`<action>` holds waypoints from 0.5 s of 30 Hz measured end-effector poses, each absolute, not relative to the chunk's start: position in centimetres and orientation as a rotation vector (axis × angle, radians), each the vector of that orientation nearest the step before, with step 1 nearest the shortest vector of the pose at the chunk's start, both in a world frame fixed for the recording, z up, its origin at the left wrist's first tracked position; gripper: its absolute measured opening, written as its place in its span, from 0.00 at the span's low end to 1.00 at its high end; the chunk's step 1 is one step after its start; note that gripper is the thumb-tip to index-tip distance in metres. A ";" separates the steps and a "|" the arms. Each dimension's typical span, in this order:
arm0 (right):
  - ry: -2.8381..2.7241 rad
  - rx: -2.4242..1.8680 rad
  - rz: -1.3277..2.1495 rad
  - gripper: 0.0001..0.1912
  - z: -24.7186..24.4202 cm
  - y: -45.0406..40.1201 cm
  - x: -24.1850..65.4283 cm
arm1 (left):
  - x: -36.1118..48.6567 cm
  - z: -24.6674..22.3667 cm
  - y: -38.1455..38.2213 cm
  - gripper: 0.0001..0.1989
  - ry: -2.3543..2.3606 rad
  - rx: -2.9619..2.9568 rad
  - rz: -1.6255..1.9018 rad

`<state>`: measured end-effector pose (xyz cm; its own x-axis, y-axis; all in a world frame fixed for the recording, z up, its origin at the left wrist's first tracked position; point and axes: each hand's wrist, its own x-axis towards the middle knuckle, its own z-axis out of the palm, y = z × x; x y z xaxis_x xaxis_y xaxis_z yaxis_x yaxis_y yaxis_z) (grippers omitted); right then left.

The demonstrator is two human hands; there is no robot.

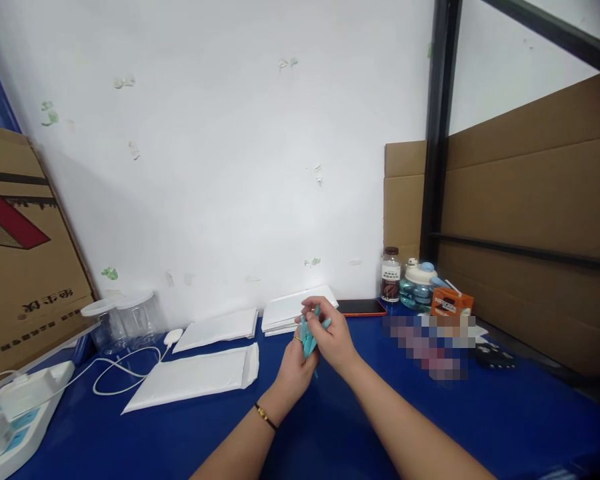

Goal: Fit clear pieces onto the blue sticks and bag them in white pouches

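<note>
Near the frame's centre, teal pens [307,339] were held above the blue surface [340,413]. They were gripped by the left hand [296,357], its fingers curled around them, and pinched by the right hand [330,328]. A flat white envelope [193,379] was seen at lower left, a phone [363,307] right of centre.

matt white paper envelopes [195,377], clear glossy plastic jars [140,320].

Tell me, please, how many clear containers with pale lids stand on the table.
2. The left container stands near the wall, behind the white power strip; the right container is just beside it. Others could be hidden.
</note>
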<state>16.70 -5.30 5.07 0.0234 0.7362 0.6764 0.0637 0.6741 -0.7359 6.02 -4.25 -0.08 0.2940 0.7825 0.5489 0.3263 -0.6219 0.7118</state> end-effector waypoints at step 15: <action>-1.751 -0.656 0.640 0.15 4.6 -5.3 17.3 | 5.8 -1.2 -4.5 0.12 0.731 1.609 0.888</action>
<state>17.33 -5.25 4.62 -0.2413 0.7078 0.6639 0.1129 0.7000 -0.7052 5.79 -4.49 -1.16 0.5279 0.8320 0.1706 0.0075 -0.2054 0.9786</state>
